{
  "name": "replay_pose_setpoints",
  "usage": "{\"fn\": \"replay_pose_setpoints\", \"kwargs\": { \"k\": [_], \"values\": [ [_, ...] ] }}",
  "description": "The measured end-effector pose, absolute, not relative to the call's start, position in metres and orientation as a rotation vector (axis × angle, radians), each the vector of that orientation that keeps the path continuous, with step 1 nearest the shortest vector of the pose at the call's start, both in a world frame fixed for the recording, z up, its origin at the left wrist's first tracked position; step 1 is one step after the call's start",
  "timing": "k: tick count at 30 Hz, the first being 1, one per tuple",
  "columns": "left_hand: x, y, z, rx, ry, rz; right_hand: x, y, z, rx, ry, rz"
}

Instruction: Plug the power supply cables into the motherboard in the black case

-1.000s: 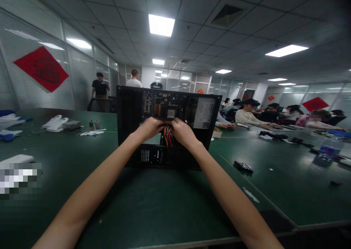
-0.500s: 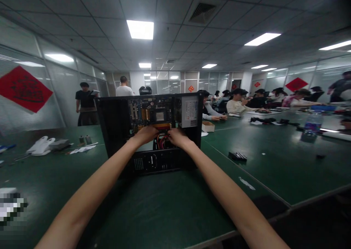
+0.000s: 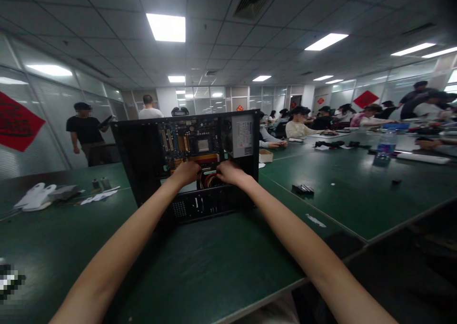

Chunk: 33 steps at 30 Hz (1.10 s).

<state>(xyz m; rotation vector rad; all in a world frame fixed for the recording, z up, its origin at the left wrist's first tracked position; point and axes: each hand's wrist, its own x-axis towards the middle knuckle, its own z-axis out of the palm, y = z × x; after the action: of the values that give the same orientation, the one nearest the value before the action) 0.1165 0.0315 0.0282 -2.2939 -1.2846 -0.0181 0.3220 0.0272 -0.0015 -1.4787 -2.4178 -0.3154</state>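
Observation:
An opened black computer case [image 3: 210,209] stands on the green table, its open side toward me. Inside it are a motherboard [image 3: 191,148] with a square processor socket, and a silver power supply [image 3: 243,136] at the upper right. Both hands reach in at the red and yellow memory slots [image 3: 209,158]. My left hand [image 3: 187,172] is closed at their left end, and my right hand [image 3: 231,171] is closed at the right end. Whatever the fingers grip is hidden. Coloured cables [image 3: 209,180] lie between and below the hands.
White plastic packaging [image 3: 35,196] and paper scraps [image 3: 99,196] lie to the left. A small black part [image 3: 303,190], a plastic bottle [image 3: 386,145] and a cardboard box [image 3: 265,156] are to the right. Other people sit along the far table; a person [image 3: 87,131] stands at left.
My view has turned slightly right, so the scene sits further left. Both hands stay at the memory slots with hardly any movement.

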Motion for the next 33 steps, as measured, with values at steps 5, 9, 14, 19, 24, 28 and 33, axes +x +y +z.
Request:
{"fn": "replay_pose_setpoints", "kwargs": {
  "k": [5, 9, 14, 19, 24, 28, 33],
  "values": [
    [0.117, 0.033, 0.025, -2.285, -1.327, -0.013, 0.322, 0.029, -0.002, -1.487, -2.435, -0.324],
    [0.116, 0.033, 0.024, -2.285, -1.333, -0.018, 0.322, 0.027, -0.003, -1.486, -2.440, -0.333],
    [0.116, 0.032, 0.023, -2.276, -1.347, -0.037, 0.322, 0.025, -0.002, -1.485, -2.458, -0.335],
    [0.118, 0.034, 0.022, -2.286, -1.381, -0.047, 0.322, 0.026, -0.001, -1.468, -2.473, -0.346],
    [0.118, 0.037, 0.020, -2.289, -1.368, -0.081, 0.322, 0.027, -0.001, -1.422, -2.473, -0.373],
    [0.118, 0.039, 0.019, -2.284, -1.377, -0.116, 0.321, 0.025, 0.000, -1.299, -2.448, -0.428],
    [0.116, 0.040, 0.017, -2.295, -1.374, -0.146, 0.316, 0.020, 0.005, -1.169, -2.453, -0.547]
  ]
}}
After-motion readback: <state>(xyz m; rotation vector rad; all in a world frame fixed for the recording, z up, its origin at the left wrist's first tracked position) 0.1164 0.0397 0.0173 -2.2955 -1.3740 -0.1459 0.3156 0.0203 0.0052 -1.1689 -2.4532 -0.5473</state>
